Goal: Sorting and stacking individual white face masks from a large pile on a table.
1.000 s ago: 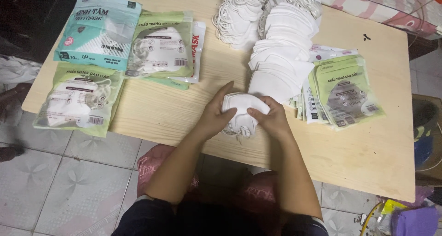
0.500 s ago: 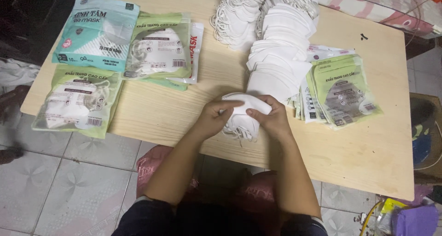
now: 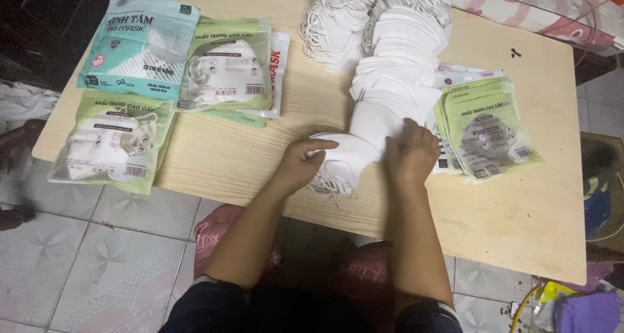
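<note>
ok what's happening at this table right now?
A person sits at a light wooden table. Their left hand and right hand grip a small bundle of white face masks at the near end of a long overlapping row of white masks. Filled green packets lie to the left, flat green packets to the right.

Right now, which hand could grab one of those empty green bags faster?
Probably the right hand. It rests on the white masks right beside the stack of empty green bags. The left hand holds the masks from the other side, farther from that stack.
</note>
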